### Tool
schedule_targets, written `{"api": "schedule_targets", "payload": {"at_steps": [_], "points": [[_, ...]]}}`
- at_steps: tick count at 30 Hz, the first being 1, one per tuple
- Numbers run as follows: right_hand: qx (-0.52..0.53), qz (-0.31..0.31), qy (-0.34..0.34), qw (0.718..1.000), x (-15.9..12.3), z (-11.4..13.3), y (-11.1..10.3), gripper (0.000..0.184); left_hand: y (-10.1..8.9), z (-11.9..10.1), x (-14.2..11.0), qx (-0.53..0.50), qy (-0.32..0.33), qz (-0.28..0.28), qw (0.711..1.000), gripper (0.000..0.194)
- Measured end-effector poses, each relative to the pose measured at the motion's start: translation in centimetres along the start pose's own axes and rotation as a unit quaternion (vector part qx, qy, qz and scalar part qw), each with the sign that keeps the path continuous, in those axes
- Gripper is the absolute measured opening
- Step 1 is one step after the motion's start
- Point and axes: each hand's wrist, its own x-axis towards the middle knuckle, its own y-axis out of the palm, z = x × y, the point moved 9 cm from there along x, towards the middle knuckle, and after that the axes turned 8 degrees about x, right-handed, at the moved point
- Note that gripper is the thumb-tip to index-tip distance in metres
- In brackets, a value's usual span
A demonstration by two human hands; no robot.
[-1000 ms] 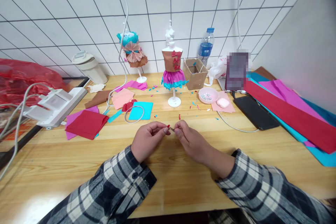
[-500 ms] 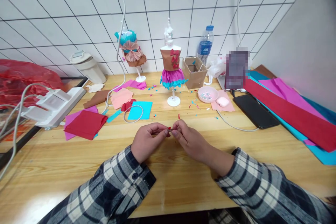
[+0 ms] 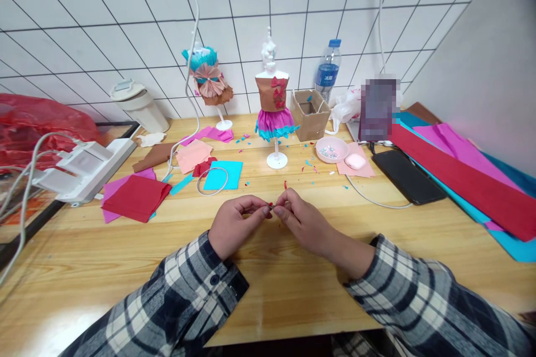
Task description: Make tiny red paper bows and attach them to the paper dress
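My left hand point(image 3: 238, 224) and my right hand point(image 3: 305, 220) meet fingertip to fingertip above the wooden table. Both are closed in a pinch on a tiny red paper piece point(image 3: 271, 204), mostly covered by the fingers; its exact shape is too small to tell. Behind them stands a small white dress form point(image 3: 277, 160) wearing a brown paper top point(image 3: 264, 95) with red bows point(image 3: 278, 93) and a purple and blue ruffled skirt point(image 3: 275, 122). A red scrap point(image 3: 285, 184) lies just beyond my right fingers.
Left are red paper squares point(image 3: 136, 198), a blue square point(image 3: 230, 174), a wire ring point(image 3: 213, 193) and a power strip point(image 3: 87, 181). Right are a pink bowl of beads point(image 3: 332, 149), a black phone point(image 3: 408, 175) and long paper sheets point(image 3: 464, 181). Behind stand a box point(image 3: 310, 122) and a bottle point(image 3: 329, 72).
Both hands stay almost still, pinched around the tiny red piece. Only a slight shift of the right fingers shows; the things on the table have not moved.
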Motion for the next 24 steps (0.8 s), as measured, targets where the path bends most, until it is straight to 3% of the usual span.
{"api": "schedule_targets", "payload": {"at_steps": [24], "points": [[0.057, -0.016, 0.017, 0.998, 0.17, -0.04, -0.23, 0.017, 0.47, 0.46, 0.0, -0.043, -0.01, 0.006, 0.999, 0.026]]}}
